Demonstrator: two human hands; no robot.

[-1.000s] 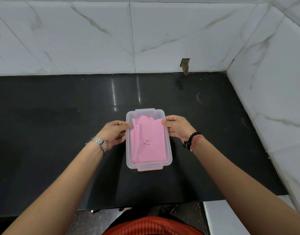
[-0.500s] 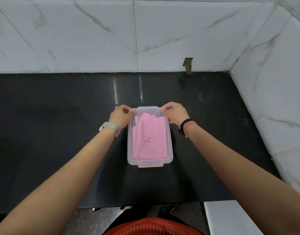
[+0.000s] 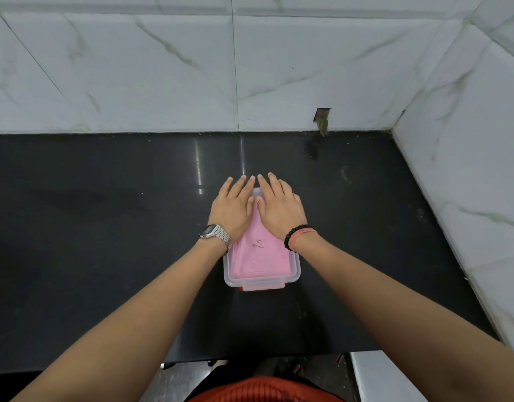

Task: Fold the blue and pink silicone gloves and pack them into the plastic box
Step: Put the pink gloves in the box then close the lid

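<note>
A clear plastic box (image 3: pixel 294 274) with its lid on sits in the middle of the black counter, a red latch showing at its near end. A folded pink glove (image 3: pixel 261 253) shows through the lid. No blue glove is visible. My left hand (image 3: pixel 232 210) lies flat, fingers spread, on the far left part of the lid. My right hand (image 3: pixel 280 208) lies flat beside it on the far right part. Both hands hide the box's far end.
The black counter (image 3: pixel 105 227) runs to a marble-tiled wall (image 3: pixel 163 68) at the back and another on the right. A small hole in the tile (image 3: pixel 322 117) sits at the back. A white ledge (image 3: pixel 409 378) lies at the lower right.
Both hands left the far corners of the box, where the fingers pinched the rim, and now lie flat on top of the lid. The box stays in place.
</note>
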